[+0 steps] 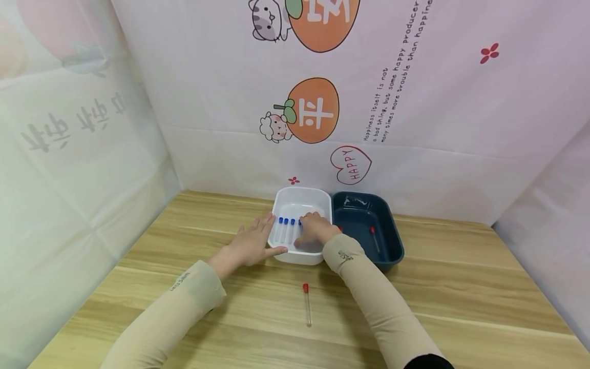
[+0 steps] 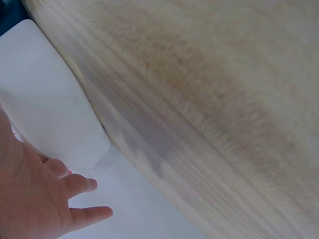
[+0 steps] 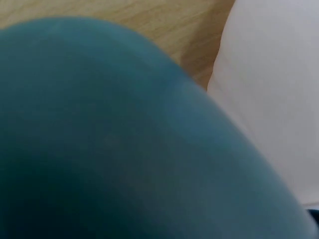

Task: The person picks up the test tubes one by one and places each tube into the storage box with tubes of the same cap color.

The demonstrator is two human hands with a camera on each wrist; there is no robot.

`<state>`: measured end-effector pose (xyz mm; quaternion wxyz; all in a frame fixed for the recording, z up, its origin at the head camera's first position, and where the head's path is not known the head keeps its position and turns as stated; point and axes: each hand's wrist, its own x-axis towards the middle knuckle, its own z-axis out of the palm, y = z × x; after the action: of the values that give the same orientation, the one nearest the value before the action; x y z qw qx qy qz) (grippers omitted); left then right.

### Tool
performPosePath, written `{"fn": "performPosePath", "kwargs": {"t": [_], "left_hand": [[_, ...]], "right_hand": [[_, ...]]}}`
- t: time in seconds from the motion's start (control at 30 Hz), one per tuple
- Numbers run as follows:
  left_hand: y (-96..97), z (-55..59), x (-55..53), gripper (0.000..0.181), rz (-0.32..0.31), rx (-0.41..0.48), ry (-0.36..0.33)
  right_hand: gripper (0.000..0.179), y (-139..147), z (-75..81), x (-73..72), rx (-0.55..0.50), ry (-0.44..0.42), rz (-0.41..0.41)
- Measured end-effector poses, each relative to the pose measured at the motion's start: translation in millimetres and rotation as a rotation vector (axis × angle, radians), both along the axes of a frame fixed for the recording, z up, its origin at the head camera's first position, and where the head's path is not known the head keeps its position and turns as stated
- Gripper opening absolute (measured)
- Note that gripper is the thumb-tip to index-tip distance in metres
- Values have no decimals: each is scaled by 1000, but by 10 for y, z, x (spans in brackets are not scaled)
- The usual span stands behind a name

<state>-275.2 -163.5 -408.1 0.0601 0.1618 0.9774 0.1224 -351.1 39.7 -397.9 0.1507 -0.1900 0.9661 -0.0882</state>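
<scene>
My left hand (image 1: 251, 243) rests at the left rim of a white plastic tray (image 1: 301, 258), fingers spread and thumb by the near edge. In the left wrist view the fingers (image 2: 82, 214) are extended beside the tray wall (image 2: 45, 84). Several clear test tubes (image 1: 283, 234) with blue caps lie side by side within the white tray. My right hand (image 1: 315, 228) reaches inside it, fingers and thumb bent around a blue-capped test tube (image 1: 300, 222) at the right end of the row. The hand hides most of that tube.
A dark blue tray (image 1: 394, 238) adjoins the white one on the right; a red-capped test tube (image 1: 374, 238) lies in it, and another red cap (image 1: 340, 229) shows by the right wrist. One red-capped test tube (image 1: 307, 307) lies on the wooden table (image 1: 461, 287) between the forearms.
</scene>
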Motion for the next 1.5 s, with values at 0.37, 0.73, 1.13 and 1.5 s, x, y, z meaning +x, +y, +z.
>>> {"fn": "performPosePath", "kwargs": {"t": [0.37,0.73,1.13,1.5], "left_hand": [[15,17,4,103,-3,29,-10],[12,17,13,103,-1,39,-13],[5,25,-3,102,-4,17,-4],[16,45,18,101,-5,26,-8]], "right_hand": [[88,19,25,29,-36,1,-9],[82,60,111,83,-120,25,-31],[69,127,310,182,-179,132,54],[62,204,518,337,-254,191,66]]}}
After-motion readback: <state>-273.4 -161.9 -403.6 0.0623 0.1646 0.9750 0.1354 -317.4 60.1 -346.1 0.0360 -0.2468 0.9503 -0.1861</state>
